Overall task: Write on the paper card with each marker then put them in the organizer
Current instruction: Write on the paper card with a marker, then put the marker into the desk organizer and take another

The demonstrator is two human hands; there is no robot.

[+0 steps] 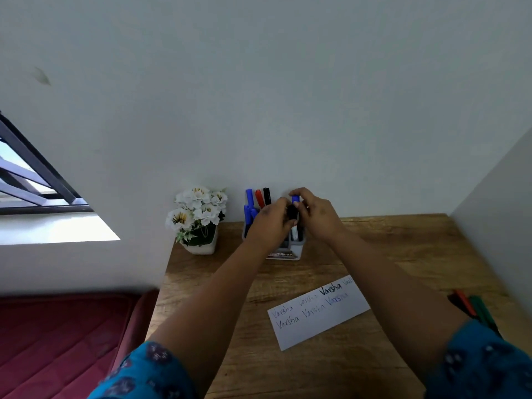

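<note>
Both hands are raised over the grey organizer (296,250) at the back of the wooden desk. My right hand (315,216) pinches the top of a blue-capped marker (295,200) that stands in the organizer's right compartment. My left hand (269,223) curls its fingers round a black marker (292,212) right beside it. Blue, red and black markers (259,198) stand upright in the left part of the organizer. The white paper card (318,312) lies nearer me, with several handwritten words in different colours.
A white pot of white flowers (198,218) stands left of the organizer. Red and green markers (475,308) lie at the desk's right edge. A wall closes the right side; a red mattress (57,341) lies left of the desk (388,254).
</note>
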